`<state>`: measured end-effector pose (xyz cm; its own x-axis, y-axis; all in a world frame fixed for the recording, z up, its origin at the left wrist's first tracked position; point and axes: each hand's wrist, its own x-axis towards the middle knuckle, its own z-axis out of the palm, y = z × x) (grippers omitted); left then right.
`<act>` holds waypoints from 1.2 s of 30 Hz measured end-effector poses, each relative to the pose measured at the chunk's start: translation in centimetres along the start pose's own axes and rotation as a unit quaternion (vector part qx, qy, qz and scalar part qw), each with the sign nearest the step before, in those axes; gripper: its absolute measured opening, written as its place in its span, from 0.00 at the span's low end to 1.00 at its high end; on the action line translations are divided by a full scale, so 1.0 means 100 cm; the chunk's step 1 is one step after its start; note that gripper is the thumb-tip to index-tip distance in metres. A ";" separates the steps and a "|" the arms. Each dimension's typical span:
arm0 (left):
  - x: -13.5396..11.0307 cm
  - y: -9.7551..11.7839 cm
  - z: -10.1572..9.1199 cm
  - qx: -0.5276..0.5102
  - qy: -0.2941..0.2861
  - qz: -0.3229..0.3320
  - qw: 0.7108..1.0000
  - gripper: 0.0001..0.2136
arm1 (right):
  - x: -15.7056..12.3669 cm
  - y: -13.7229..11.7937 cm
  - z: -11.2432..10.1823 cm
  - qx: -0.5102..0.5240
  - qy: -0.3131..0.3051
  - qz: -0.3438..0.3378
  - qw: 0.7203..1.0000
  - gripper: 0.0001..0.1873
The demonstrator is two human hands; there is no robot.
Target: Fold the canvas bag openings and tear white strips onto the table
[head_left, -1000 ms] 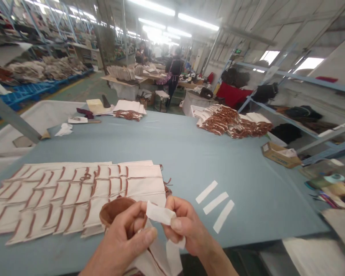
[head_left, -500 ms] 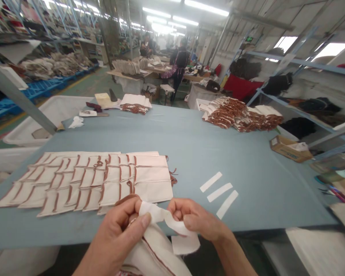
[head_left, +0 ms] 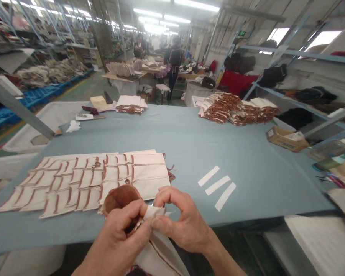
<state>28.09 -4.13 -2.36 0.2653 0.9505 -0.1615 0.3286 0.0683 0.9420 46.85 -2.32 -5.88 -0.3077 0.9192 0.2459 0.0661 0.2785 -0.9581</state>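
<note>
Close to the table's front edge, my left hand [head_left: 119,235] grips a cream fabric piece [head_left: 161,247] with dark red seams. Its open end shows a brown fuzzy lining [head_left: 121,196]. A white strip [head_left: 153,211] lies over the edge of this piece, pinched between the fingers of both hands. Thumb and forefinger of my right hand [head_left: 186,220] are closed on the strip, close against my left thumb. Beyond my right hand, three loose white strips [head_left: 217,185] lie flat on the table. Rows of overlapping cream pieces with brown edges [head_left: 83,178] are spread to the left.
The blue-grey table [head_left: 178,138] bears a pile of cream and brown pieces [head_left: 232,109] at the far right and a smaller stack [head_left: 130,103] at the far left. A cardboard box [head_left: 287,140] sits at the right edge. White bins [head_left: 31,130] stand left. A person [head_left: 174,63] stands farther back.
My right hand has moved left and up, up against my left hand. The white strip's hanging end is no longer visible. The fabric's brown-lined opening has come into view.
</note>
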 end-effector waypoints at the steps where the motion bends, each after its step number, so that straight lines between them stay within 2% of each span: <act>1: 0.000 -0.001 0.000 -0.003 -0.006 0.004 1.000 0.18 | -0.002 0.001 0.001 0.011 -0.002 0.014 1.000 0.16; 6: -0.004 -0.003 -0.001 -0.010 0.042 -0.003 0.999 0.20 | -0.009 0.001 0.009 0.056 0.006 0.067 0.996 0.21; 10: -0.007 -0.007 -0.003 -0.019 0.031 0.014 0.999 0.24 | -0.010 0.001 0.014 0.056 0.014 0.097 0.994 0.23; 12: -0.009 -0.008 -0.003 -0.058 0.041 0.010 0.997 0.26 | -0.011 0.002 0.015 0.047 0.023 0.098 0.994 0.22; 15: -0.009 -0.012 -0.004 -0.182 0.061 -0.034 0.981 0.31 | -0.014 0.002 0.016 0.064 0.032 0.113 0.991 0.24; 18: -0.003 -0.026 -0.010 -0.227 0.097 -0.028 0.969 0.33 | -0.020 0.004 0.020 0.110 0.070 0.132 0.983 0.25; 21: 0.005 -0.051 -0.018 -0.160 0.129 0.022 0.978 0.34 | -0.023 0.011 0.030 0.162 0.089 0.152 0.971 0.28; 25: 0.007 -0.077 -0.026 -0.106 0.080 0.013 0.991 0.33 | -0.026 0.026 0.054 0.257 0.074 0.226 0.937 0.34; 28: -0.005 -0.080 -0.030 -0.082 0.062 0.007 0.995 0.31 | -0.035 0.038 0.077 0.300 0.106 0.272 0.908 0.35; 32: -0.024 -0.078 -0.041 -0.046 -0.045 -0.017 0.998 0.23 | -0.051 0.053 0.103 0.351 0.124 0.328 0.868 0.37; 34: -0.029 -0.082 -0.048 -0.016 -0.077 -0.031 0.996 0.21 | -0.054 0.059 0.111 0.355 0.134 0.341 0.860 0.37; 36: -0.029 -0.087 -0.054 -0.007 -0.079 -0.058 0.995 0.21 | -0.051 0.062 0.114 0.344 0.142 0.344 0.862 0.36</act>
<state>19.56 -5.82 -8.53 0.3664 0.8761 -0.3134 0.3538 0.1803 0.9178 38.06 -8.48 -14.79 -0.1694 0.8595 -0.4822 -0.4679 -0.5007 -0.7282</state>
